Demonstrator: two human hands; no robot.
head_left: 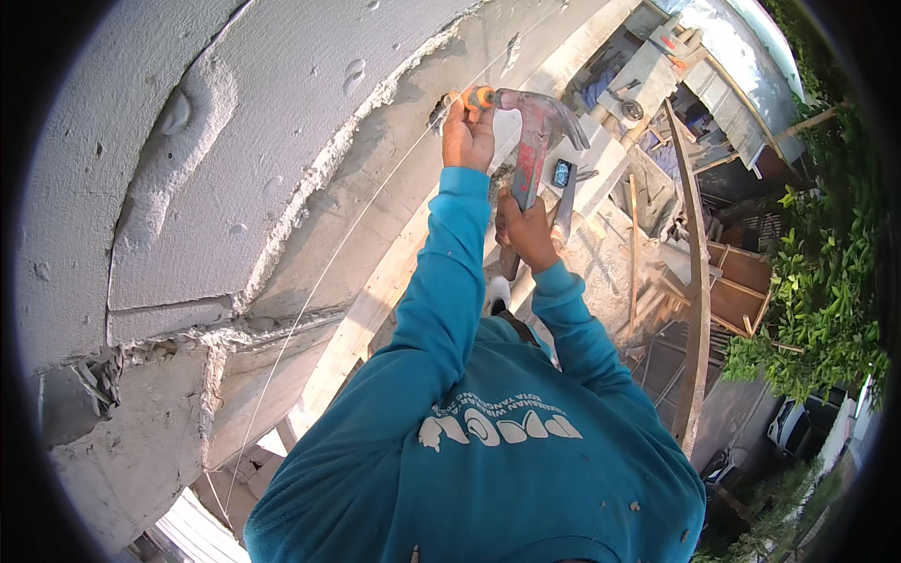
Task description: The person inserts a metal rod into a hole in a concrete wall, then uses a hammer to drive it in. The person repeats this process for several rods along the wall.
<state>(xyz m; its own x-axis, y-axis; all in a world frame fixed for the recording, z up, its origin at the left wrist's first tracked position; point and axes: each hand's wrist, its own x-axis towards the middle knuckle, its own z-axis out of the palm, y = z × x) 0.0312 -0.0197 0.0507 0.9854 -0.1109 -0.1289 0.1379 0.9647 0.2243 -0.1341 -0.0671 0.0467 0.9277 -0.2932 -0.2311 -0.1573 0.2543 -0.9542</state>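
My left hand [468,141] is wrapped round a tool with an orange and black handle [479,98]; whether it is a chisel or a screwdriver cannot be told. Its far end points into a dark hole [437,113] in the concrete face [413,141]. Gripped by the shaft in my right hand [527,230] is a worn claw hammer [535,141] with red marks. The hammer's head is up against, or very close to, the butt of the orange handle, its curved claw pointing right. Both arms reach forward in teal sleeves.
A white string [324,272] runs along the concrete at left, beside a rough-edged grey block wall [225,206]. A phone [562,173] lies on a ledge right of the hammer. Further right a long wooden pole [696,281] crosses above scattered timber. Leafy branches [817,300] hang beyond.
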